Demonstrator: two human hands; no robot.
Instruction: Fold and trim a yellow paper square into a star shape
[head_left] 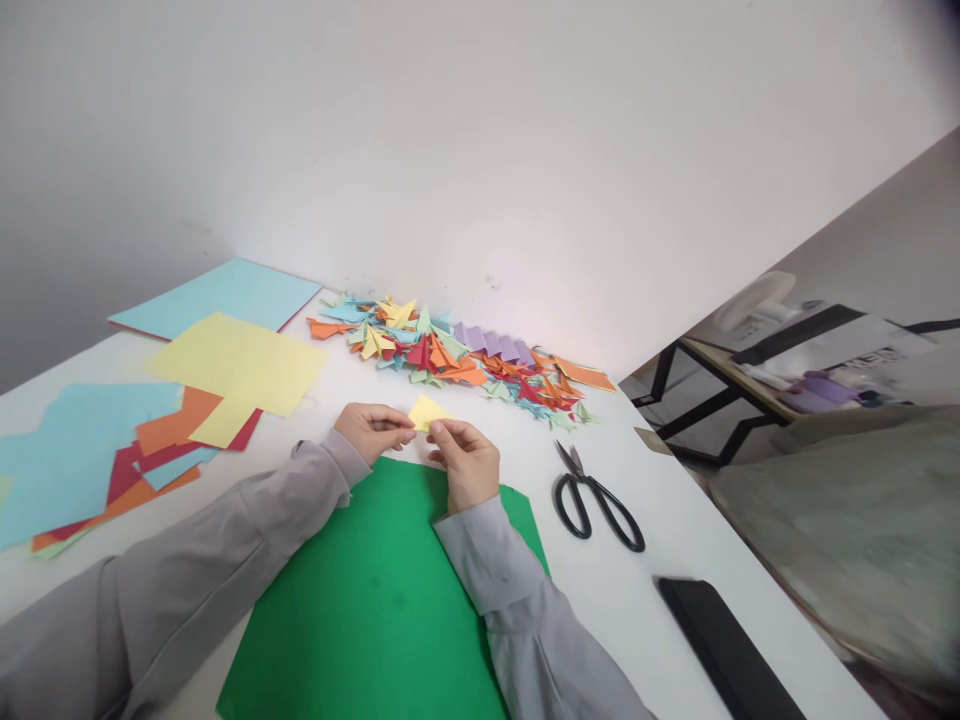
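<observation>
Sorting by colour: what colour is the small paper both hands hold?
The small paper is pale yellow; head view.

Both hands (420, 445) pinch small yellow paper (425, 411).

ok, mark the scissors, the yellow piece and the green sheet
scissors (581, 477): head view, on the pivot.
yellow piece (426, 411): head view, middle of the paper, between the fingertips.
green sheet (375, 600): head view, bare area between the sleeves.

matt green paper sheet (375, 600), smooth white table (637, 590), scissors (596, 497) (glossy black handles), grey cloth sleeves (247, 540).
</observation>
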